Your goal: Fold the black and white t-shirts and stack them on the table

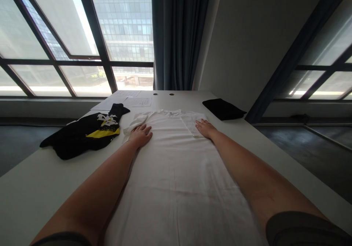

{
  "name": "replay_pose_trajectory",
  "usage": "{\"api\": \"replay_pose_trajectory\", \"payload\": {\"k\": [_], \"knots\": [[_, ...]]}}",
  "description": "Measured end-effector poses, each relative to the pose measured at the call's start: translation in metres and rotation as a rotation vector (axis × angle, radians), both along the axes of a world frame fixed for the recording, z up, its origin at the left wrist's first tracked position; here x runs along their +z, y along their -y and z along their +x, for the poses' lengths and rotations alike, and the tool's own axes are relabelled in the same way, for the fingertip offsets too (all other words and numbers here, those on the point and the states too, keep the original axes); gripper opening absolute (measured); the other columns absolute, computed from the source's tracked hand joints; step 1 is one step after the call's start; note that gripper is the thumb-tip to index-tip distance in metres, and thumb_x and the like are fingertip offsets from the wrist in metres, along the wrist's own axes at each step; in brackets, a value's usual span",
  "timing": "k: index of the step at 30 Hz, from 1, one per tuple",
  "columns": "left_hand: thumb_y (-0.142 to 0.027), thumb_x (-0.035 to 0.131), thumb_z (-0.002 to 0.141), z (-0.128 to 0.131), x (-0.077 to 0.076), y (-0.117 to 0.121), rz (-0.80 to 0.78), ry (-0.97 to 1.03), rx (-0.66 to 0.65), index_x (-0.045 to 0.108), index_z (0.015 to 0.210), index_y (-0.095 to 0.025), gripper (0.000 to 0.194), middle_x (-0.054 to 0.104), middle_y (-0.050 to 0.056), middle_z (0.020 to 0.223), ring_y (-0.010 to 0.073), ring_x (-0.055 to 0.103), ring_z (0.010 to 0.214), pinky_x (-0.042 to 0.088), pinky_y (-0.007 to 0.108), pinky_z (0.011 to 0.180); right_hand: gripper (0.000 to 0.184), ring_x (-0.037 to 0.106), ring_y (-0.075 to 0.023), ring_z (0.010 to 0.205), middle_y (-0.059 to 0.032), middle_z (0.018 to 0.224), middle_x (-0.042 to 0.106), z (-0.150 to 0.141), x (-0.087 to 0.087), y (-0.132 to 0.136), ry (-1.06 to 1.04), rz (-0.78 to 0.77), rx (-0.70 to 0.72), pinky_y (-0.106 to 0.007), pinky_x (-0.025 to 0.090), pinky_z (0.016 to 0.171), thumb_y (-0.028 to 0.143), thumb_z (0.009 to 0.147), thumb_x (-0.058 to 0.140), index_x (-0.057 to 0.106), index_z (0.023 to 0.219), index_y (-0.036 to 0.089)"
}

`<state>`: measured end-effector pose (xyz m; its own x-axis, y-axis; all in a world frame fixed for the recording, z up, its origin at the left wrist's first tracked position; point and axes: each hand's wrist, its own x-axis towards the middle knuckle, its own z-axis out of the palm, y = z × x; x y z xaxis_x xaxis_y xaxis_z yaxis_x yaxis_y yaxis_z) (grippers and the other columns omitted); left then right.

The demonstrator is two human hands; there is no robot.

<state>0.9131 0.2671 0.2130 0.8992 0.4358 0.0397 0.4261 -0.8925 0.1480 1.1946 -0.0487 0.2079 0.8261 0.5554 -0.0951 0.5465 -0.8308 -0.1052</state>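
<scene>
White shirt: it lies on the table (pixel 35 187), running from the near edge of my view to its far middle; I see the collar at the far end of the white shirt (pixel 170 172), but the hem is cut off at the bottom.
Hidden cloth: my left forearm (pixel 101 187) and right forearm (pixel 253 176) cover parts of the shirt's two long sides; the far left sleeve is bunched, and I cannot trace its edge.
Doubled flap: on the far right a slanting flap (pixel 189 125) shows, partly under my fingers; white on white, its outline is hard for me to read.
Left hand: my left hand (pixel 141 134) rests palm down on the shirt's far left shoulder, thumb out to the right, grip wide and loose; the tips of some fingers are hard to make out against the folds.
Right hand: my right hand (pixel 205 128) lies flat on the far right shoulder, fingers spread and pointing left, holding nothing, only touching cloth.
Arms: both reach forward, nearly straight, slanting inward from the near corners; the cuffs (pixel 299 224) are cut off.
Black shirt: crumpled at left, the black shirt (pixel 82 136) shows a yellow patch and a white print I cannot read.
Black cloth: folded at far right (pixel 224 109).
Papers: far left (pixel 137 102), writing illegible.
</scene>
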Motion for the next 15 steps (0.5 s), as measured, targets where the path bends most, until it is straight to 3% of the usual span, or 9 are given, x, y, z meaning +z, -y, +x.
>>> {"api": "replay_pose_trajectory", "payload": {"k": [3,9,15], "knots": [[-0.058,0.038,0.105,0.000,0.000,0.000,-0.006,0.010,-0.002,0.046,0.160,-0.036,0.060,0.033,0.003,0.174,0.0294,0.028,0.160,0.021,0.051,0.130,0.072,0.014,-0.0308,0.164,-0.0095,0.179,0.010,0.013,0.001,-0.006,-0.010,-0.026,-0.076,-0.047,0.014,0.131,0.059,0.109,0.024,0.023,0.172,0.026],[-0.057,0.041,0.104,0.002,0.000,0.001,-0.004,0.006,0.054,0.046,0.161,-0.037,0.060,0.033,0.003,0.173,0.0325,0.028,0.160,0.022,0.052,0.130,0.075,0.012,-0.0377,0.163,-0.0132,0.179,0.007,0.032,0.003,-0.032,-0.022,-0.042,-0.226,-0.068,0.011,0.126,0.066,0.106,0.019,0.021,0.172,0.031],[-0.057,0.040,0.104,0.006,0.000,0.000,0.003,-0.008,0.076,0.045,0.162,-0.036,0.062,0.032,0.005,0.174,0.0313,0.026,0.161,0.019,0.051,0.130,0.075,0.007,-0.0415,0.163,-0.0104,0.180,0.004,0.045,-0.002,-0.041,-0.018,-0.032,-0.187,-0.074,0.010,0.122,0.069,0.105,0.019,0.019,0.172,0.036]]}}
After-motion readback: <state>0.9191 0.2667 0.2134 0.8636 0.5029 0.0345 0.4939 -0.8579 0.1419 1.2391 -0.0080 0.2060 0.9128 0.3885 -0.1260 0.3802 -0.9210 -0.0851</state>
